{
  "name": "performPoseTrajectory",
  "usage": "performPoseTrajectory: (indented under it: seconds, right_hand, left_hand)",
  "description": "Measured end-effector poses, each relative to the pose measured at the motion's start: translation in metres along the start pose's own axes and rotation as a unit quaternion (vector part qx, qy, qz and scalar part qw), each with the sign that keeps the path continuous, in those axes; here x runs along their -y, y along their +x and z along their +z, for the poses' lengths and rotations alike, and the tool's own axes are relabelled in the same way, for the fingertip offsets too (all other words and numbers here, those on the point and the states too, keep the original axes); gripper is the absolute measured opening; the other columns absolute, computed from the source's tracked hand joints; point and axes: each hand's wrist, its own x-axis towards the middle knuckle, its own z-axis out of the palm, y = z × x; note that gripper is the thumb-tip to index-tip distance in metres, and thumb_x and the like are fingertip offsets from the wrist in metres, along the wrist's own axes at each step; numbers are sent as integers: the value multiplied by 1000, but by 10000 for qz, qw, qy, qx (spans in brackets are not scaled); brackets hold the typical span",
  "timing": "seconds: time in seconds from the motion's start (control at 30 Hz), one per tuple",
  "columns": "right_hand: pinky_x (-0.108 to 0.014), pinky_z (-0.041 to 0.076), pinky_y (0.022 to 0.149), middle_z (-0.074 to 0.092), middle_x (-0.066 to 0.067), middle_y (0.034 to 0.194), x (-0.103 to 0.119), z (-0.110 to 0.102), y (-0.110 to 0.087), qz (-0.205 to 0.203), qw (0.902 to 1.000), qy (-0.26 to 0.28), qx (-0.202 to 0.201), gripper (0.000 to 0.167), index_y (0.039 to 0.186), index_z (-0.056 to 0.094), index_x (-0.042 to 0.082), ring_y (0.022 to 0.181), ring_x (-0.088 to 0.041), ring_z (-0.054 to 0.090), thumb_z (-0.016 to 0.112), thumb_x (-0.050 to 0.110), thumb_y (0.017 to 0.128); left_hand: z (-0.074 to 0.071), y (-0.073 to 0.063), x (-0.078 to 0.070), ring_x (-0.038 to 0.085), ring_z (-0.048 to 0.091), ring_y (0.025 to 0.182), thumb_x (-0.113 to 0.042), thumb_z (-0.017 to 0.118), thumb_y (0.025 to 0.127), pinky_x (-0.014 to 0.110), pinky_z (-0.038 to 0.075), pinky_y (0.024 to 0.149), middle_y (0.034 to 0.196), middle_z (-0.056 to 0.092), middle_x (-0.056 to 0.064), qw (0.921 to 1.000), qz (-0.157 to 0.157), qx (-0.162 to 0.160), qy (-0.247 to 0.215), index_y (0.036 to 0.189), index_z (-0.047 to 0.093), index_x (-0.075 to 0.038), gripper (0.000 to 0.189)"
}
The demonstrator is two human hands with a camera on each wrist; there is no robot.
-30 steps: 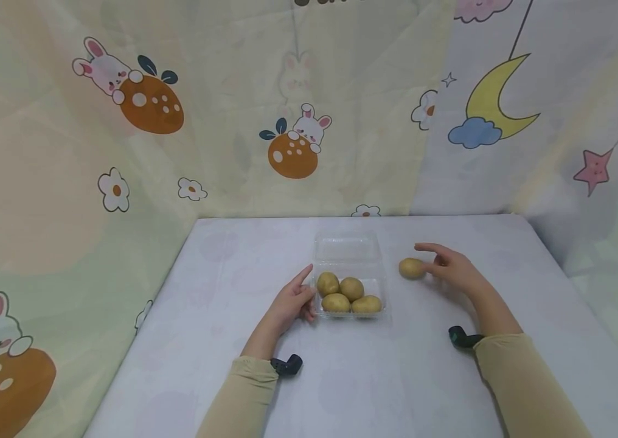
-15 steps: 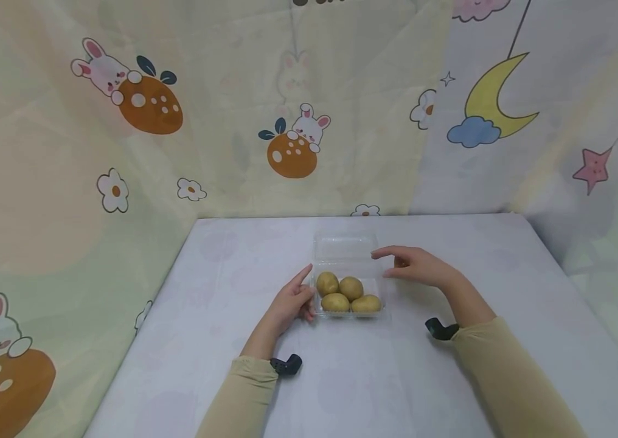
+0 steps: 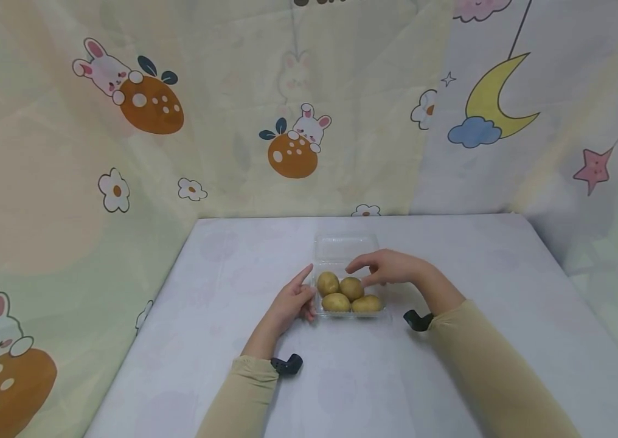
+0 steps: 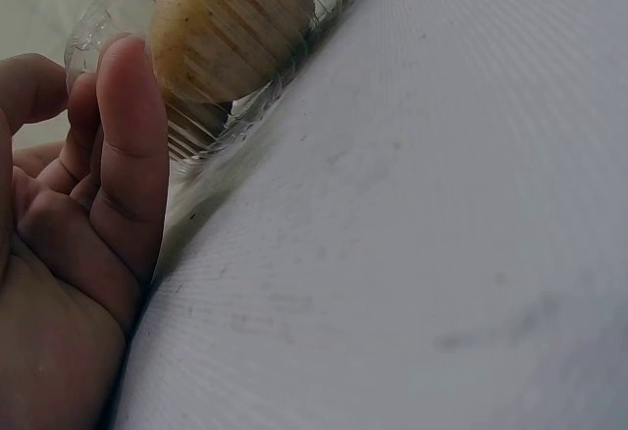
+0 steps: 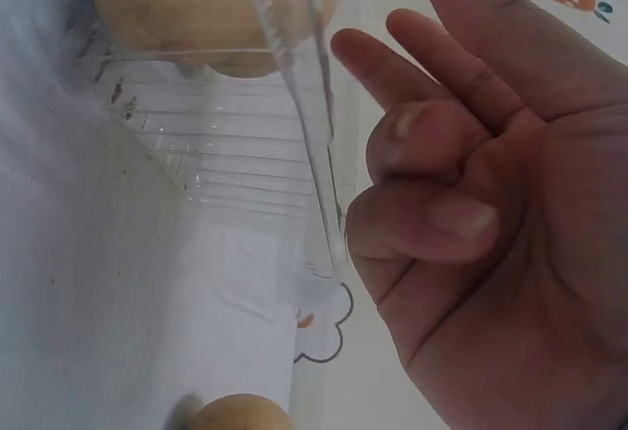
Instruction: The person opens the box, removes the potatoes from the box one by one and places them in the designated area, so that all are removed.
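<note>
A clear plastic clamshell box (image 3: pixel 374 291) stands with its lid (image 3: pixel 346 248) folded back, holding several potatoes (image 3: pixel 336 302). At its left side my left hand (image 3: pixel 289 304) pinches the edge, index finger straight along it. The left wrist view shows the thumb and fingers (image 4: pixel 132 135) at the clear wall, with a potato (image 4: pixel 231 32) behind it. My right hand (image 3: pixel 396 267) reaches over the box's right side, thumb tip at the back right potato (image 3: pixel 351 288), index finger (image 3: pixel 361 261) stretched beyond it. In the right wrist view its other fingers (image 5: pixel 422 224) are partly curled around nothing.
A loose potato (image 5: pixel 240 415) lies on the table right of the box, seen in the right wrist view and hidden by my right hand in the head view. A white cloth (image 3: pixel 221 340) covers the table. Printed fabric (image 3: pixel 221 121) hangs behind and at both sides.
My right hand has left the loose potato and moved left, from the table to over the box's potatoes. My left hand and the box have stayed in place.
</note>
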Motion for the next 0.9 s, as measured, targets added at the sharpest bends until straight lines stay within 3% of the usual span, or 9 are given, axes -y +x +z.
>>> performPoseTrajectory:
  seconds: [0.13, 0.37, 0.63, 0.77, 0.9]
  right_hand:
    - [-33, 55, 64, 58, 5, 140, 1, 1, 6, 163, 9998, -28, 127, 49, 135, 60, 26, 93, -19, 58, 73, 33, 89]
    - [-28, 47, 55, 57, 9, 141, 0, 0, 16, 295, 9984, -192, 444, 51, 137, 59, 28, 58, -15, 50, 73, 35, 88]
    - [-33, 53, 63, 55, 6, 144, 1, -2, 24, 520, 9953, -223, 780, 54, 138, 57, 30, 88, -23, 61, 74, 34, 87]
    - [-33, 51, 61, 53, 6, 145, 3, -1, 26, 610, 9935, -369, 891, 53, 138, 56, 32, 80, -26, 61, 73, 32, 88]
    - [-31, 49, 58, 53, 5, 146, 6, -1, 27, 672, 9921, -457, 957, 54, 139, 55, 32, 72, -22, 57, 73, 28, 89]
  left_hand:
    - [0, 2, 1, 15, 62, 56, -18, 55, 100, 33, 59, 53, 70, 56, 2, 9999, 44, 61, -85, 157, 24, -34, 67]
    - [0, 2, 2, 16, 61, 56, -17, 55, 100, 33, 59, 52, 70, 56, 2, 9999, 34, 71, -127, 157, 24, -33, 67]
    - [0, 1, 2, 16, 61, 55, -18, 54, 101, 33, 59, 53, 69, 57, 2, 10000, 0, 50, -67, 156, 25, -36, 65]
    - [0, 2, 2, 16, 62, 55, -18, 53, 101, 34, 60, 53, 70, 57, 2, 10000, 26, 62, -15, 157, 24, -34, 65]
    - [0, 2, 2, 17, 62, 56, -18, 53, 101, 34, 60, 53, 70, 57, 3, 10000, 22, 38, -18, 156, 25, -35, 65]
